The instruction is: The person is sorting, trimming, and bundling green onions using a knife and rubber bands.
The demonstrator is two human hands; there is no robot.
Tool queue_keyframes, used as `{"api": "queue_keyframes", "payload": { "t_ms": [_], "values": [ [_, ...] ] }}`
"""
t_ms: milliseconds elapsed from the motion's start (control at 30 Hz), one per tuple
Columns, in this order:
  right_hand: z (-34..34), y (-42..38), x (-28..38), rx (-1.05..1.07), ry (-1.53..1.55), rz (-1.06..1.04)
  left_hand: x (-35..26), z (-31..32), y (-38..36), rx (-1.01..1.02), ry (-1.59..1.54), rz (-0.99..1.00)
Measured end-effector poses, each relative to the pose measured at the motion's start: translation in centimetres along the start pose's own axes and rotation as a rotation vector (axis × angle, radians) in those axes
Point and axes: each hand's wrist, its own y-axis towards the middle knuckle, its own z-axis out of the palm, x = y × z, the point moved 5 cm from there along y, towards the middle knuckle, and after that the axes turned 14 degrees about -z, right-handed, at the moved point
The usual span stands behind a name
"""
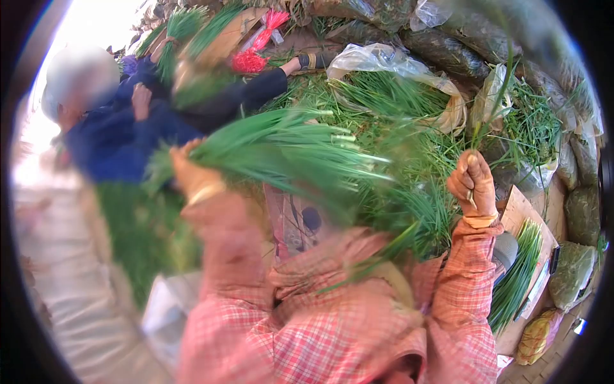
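Green, glossy-looking bunch of long flat leaves (pixel 275 142), held up at centre-left, lying roughly crosswise over a bed of loose greens (pixel 409 166). Leaf blades are mid-green, slim, mostly parallel, slightly bowed along the upper edge. Right end fans out, with pale whitish stem ends staggered, not level; the lowest ones look longest. Underside of the bunch is smeared by blur, so no leaf count. Leaf tips on the far left also blurred.

Left hand (pixel 194 171): fingers curled round the left part of the bunch, near the leafy end. Hand is soft in the frame; can't tell how tight the grip is.

Right hand (pixel 472 182): raised, well apart from the bunch, fingers folded in to the palm. It pinches a thin green stalk (pixel 477 131) that rises above the fist; a short pale bit shows below the fingers. Can't tell if that's one stem or several.

Nearby: clear plastic bag (pixel 455 116) with more cut greens, behind the bunch. Second bunch (pixel 519 275), darker and tidy, lies by a cardboard sheet (pixel 517 217) at right. Co-worker's dark blue sleeve (pixel 105 150) at left.
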Motion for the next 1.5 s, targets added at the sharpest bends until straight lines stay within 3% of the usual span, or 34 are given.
{"api": "queue_keyframes", "payload": {
  "t_ms": [33,100,133,167,200,233,300,367,433,467,533,600,667,767,833,900,967,1033,1133,1200,1233,1267,1300,1367,1500],
  "values": [
    [-3.6,-0.8,-1.3,-0.075,-0.121,0.061,-0.1,-2.4,0.9,0.008,0.024,-0.007],
    [-12.6,-2.5,-7.8,0.142,-1.522,0.007,-0.3,-5.9,1.5,0.0,0.224,-0.056],
    [-5.4,-2.2,-5.4,0.307,-1.875,0.442,-0.9,-7.8,2.0,0.03,1.039,0.258],
    [-2.5,-2.1,-5.9,0.292,-1.665,0.298,-0.6,-10.6,3.9,0.024,0.795,0.155],
    [-1.9,-2.4,-8.2,0.284,-1.367,0.088,-0.3,-11.9,4.5,-0.062,0.919,0.18],
    [2.3,-2.0,-8.8,0.329,-1.131,0.175,0.0,-12.7,4.4,-0.091,1.063,0.2],
    [7.7,-1.7,-13.0,0.405,-0.633,0.134,0.7,-13.8,3.9,-0.091,1.36,0.25],
    [12.7,-1.6,-15.1,0.34,-0.185,0.347,1.6,-14.1,3.2,-0.113,1.088,0.068],
    [15.6,-1.7,-17.3,0.412,-0.199,0.093,3.7,-14.2,1.6,-0.191,0.213,-0.314],
    [15.2,-1.9,-17.3,0.392,-0.258,0.181,4.2,-14.1,1.5,-0.189,0.114,-0.358],
    [13.4,-2.7,-16.3,0.333,-0.385,0.358,4.5,-14.7,2.7,-0.126,0.123,-0.399],
    [11.3,-3.4,-13.2,0.408,-0.553,0.437,5.0,-15.2,3.8,-0.072,0.135,-0.421],
    [7.6,-5.5,-11.3,0.315,-0.408,0.501,5.2,-15.3,4.4,-0.04,0.137,-0.421],
    [-1.7,-6.0,-10.0,-0.072,-0.41,0.283,5.5,-14.8,4.6,-0.022,0.14,-0.42],
    [-7.8,-4.6,-9.4,-0.143,-1.052,0.227,5.6,-14.3,4.4,-0.012,0.143,-0.416],
    [-2.6,-2.1,-8.8,-0.122,-1.0,-0.155,5.7,-13.6,4.3,0.007,0.15,-0.41],
    [4.3,0.1,-9.7,-0.09,-0.632,-0.019,5.7,-13.3,4.3,0.021,0.176,-0.391],
    [8.2,0.8,-11.1,-0.033,-0.278,0.269,5.6,-13.7,5.1,0.031,0.251,-0.33],
    [7.4,0.2,-10.6,-0.094,-0.083,0.301,5.3,-14.0,4.9,-0.012,0.215,-0.329],
    [1.3,-0.4,-10.1,-0.096,0.206,-0.079,5.5,-14.0,5.0,-0.003,0.147,-0.341],
    [-0.2,-0.9,-6.5,-0.433,0.208,-0.088,5.7,-14.2,5.4,0.025,0.122,-0.339],
    [-3.2,-0.9,-4.2,-0.514,0.148,-0.14,5.7,-14.3,5.6,0.056,0.1,-0.337],
    [-6.4,-1.8,-2.4,-0.531,-0.361,-0.14,5.8,-14.4,5.6,0.047,0.114,-0.315],
    [-3.2,-0.9,-0.1,-0.137,-1.272,-0.477,5.7,-13.7,5.9,0.045,0.152,-0.27],
    [9.9,1.3,-1.1,0.288,-1.516,-0.573,4.9,-11.0,3.8,0.043,0.15,-0.274]
  ]
}}
